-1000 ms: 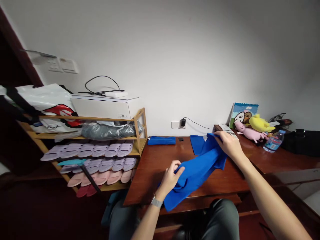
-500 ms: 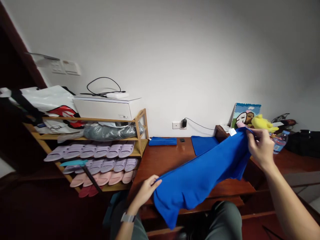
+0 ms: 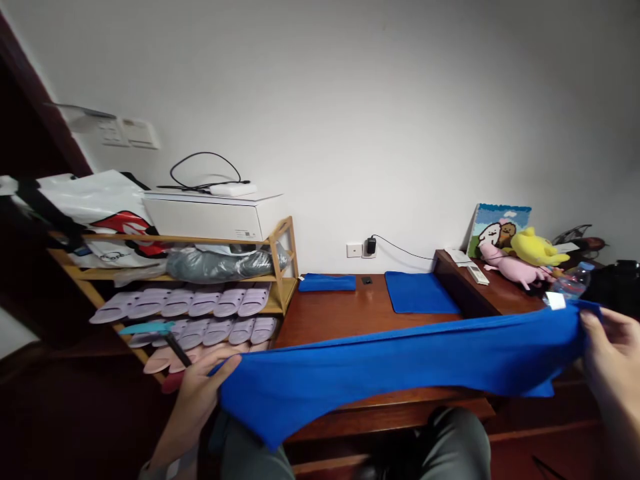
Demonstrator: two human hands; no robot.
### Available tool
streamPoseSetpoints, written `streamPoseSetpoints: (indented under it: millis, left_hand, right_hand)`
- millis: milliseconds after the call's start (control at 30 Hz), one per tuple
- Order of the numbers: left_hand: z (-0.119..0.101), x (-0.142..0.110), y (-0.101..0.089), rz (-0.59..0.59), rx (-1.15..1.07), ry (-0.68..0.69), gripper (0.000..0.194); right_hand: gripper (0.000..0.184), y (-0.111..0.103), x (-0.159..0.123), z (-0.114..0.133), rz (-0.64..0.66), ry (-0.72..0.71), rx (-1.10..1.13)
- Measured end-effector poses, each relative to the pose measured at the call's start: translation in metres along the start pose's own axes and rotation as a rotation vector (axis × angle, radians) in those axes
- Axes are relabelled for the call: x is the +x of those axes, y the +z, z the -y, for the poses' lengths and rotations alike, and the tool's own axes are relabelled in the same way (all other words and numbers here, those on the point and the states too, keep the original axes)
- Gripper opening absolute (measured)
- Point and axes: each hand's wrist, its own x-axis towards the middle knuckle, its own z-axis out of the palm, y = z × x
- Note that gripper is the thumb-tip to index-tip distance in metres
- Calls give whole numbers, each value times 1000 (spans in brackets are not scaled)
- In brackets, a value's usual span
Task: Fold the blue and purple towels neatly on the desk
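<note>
A blue cloth [image 3: 390, 363] with a white tag near its right end is stretched between my two hands, above the front of the wooden desk [image 3: 330, 321]. My left hand [image 3: 204, 380] pinches its upper left corner between thumb and fingers. At the far right, my right hand [image 3: 607, 350] grips the other upper corner. The lower edge hangs loose and sags over my knees. Behind it on the desk lie a narrow folded blue cloth [image 3: 327, 283] near the wall and a flatter blue cloth [image 3: 419, 292] to the right.
On the left, a wooden rack [image 3: 284, 293] holds rows of slippers [image 3: 215, 300] under a white box [image 3: 205, 215]. A raised ledge [image 3: 515, 301] on the right bears a pink plush toy [image 3: 515, 268], a yellow plush toy [image 3: 537, 248], a bottle [image 3: 575, 283] and a remote [image 3: 478, 274].
My hands have moved apart, left hand leftward and right hand rightward and down. The blue cloth has gone from slanting to stretched nearly level, and the pink plush toy now shows more fully.
</note>
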Motion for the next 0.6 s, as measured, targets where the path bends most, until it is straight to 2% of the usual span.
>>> streamPoseSetpoints:
  millis: [100,167,233,333,433,533,600]
  left_hand:
    - [-13,-1,-3,-27,-67,-57,68]
    - [-12,12,7,1,-63,-77,68]
    - [0,34,28,46,-37,-78,69]
    - [40,76,71,152,73,-10,72]
    - [89,109,117,249,350,55,64]
    - [128,121,153,259,538,47,45]
    - [147,122,169,245,631,38,33]
  right_hand:
    - [57,-9,-13,-26,32,44,-53]
    - [57,-2,-19,-47,91,62,-90]
    - [62,15,-24,-75,161,78,-141]
    - [67,56,-32,-125,300,119,-260]
    - [55,98,-48,-175,467,170,-436]
    - [36,131,-72,-211,579,229,-593]
    - [31,146,-87,-228,608,271,-666]
